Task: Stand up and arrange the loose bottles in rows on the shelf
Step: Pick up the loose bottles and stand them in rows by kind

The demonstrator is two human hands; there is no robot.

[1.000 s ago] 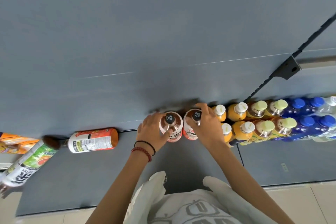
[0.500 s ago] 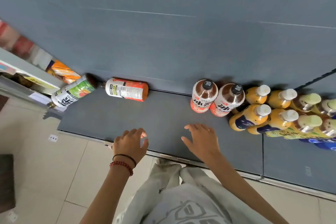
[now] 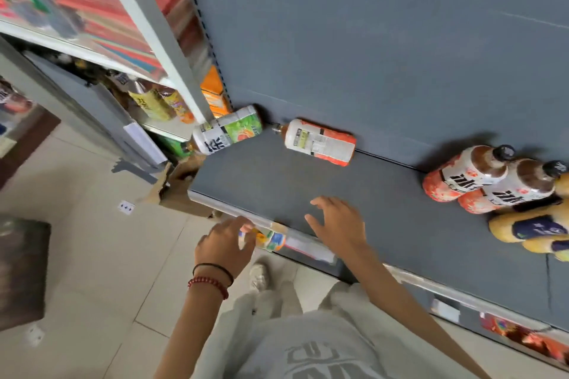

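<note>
Two bottles lie on their sides at the back of the grey shelf [image 3: 277, 181]: a red-and-white labelled bottle [image 3: 318, 141] and, left of it at the shelf's end, a green-and-white labelled bottle [image 3: 229, 132]. Two red-labelled tea bottles [image 3: 465, 174] stand upright at the right, beside yellow juice bottles [image 3: 529, 229]. My right hand [image 3: 337, 221] hovers over the shelf's front part, fingers spread, holding nothing. My left hand [image 3: 224, 244] hangs just in front of the shelf edge with loosely curled fingers, empty.
The shelf's front rail [image 3: 308, 243] carries price tags. A neighbouring white shelf unit [image 3: 147, 40] with packaged goods stands at the left. A cardboard box [image 3: 181, 184] sits on the tiled floor by the shelf's left end. A dark box [image 3: 21, 271] stands far left.
Both hands let go of the two red tea bottles, left standing, and drew back toward the shelf's front. The view swung left, bringing the lying bottles closer to centre.
</note>
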